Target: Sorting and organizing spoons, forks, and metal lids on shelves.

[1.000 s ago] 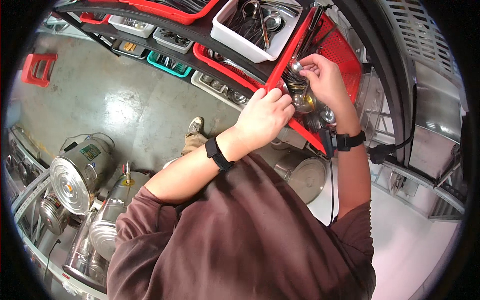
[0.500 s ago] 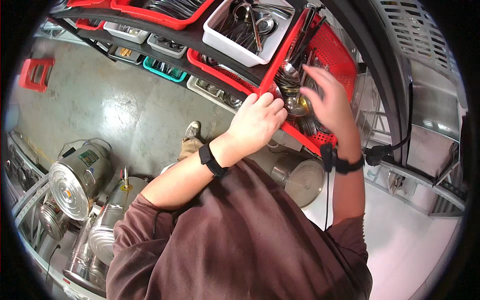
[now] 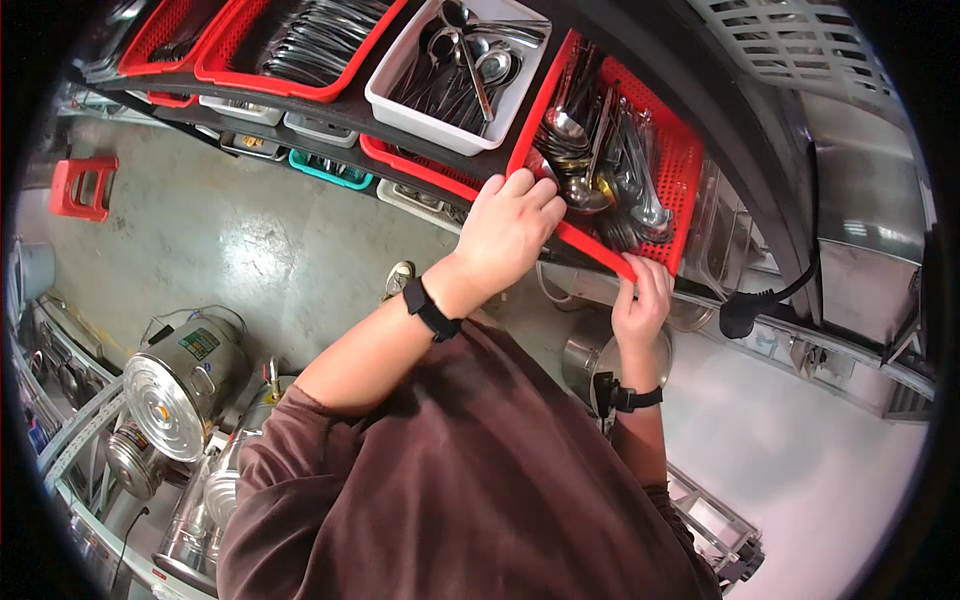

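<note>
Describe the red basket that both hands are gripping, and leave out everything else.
The red basket is a rectangular plastic crate with perforated, mesh-like walls and floor and a solid rim. It sits on a dark shelf, right of a white tub. It is filled with steel ladles and spoons lying lengthwise. The left hand grips its near left rim; the right hand grips its near corner from below.

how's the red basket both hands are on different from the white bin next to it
The red basket has mesh, perforated walls; the white bin has solid walls. The left hand and right hand grip the red basket's near rim; nothing touches the white bin. Both sit on the dark shelf and hold metal spoons and ladles.
</note>
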Tool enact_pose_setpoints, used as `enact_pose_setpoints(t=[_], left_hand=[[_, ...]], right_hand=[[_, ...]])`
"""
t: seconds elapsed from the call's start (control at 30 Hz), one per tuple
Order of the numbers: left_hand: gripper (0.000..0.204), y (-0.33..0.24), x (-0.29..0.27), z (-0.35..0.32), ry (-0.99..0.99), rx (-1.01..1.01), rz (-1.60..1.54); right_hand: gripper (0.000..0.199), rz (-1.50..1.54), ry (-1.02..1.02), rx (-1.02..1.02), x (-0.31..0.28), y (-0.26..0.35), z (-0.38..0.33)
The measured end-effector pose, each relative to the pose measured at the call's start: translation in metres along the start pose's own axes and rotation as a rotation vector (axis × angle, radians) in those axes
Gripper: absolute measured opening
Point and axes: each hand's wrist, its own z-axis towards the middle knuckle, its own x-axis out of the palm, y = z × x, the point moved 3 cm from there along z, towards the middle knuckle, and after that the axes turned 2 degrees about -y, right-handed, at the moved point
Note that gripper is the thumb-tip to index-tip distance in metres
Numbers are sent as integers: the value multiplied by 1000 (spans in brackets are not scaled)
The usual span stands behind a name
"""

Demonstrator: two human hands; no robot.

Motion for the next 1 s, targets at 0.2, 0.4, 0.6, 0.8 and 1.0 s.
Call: enact_pose_setpoints(t=[0.2,0.4,0.6,0.8,1.0], left_hand=[[15,15,17,33,-11,15,11],[10,16,16,35,24,14,34],[8,13,10,30,15,7,4],[23,3,6,26,77,-15,66],[94,-31,-19,-3,142,-48,198]], right_hand=[[15,-17,-11,12,12,-18,30],[14,1,-39,14,16,-20,32],[19,41,-91,-30,17,-22,25],[20,38,-135,-72,24,-25,21],[37,187,-123,-30,36,-24,14]])
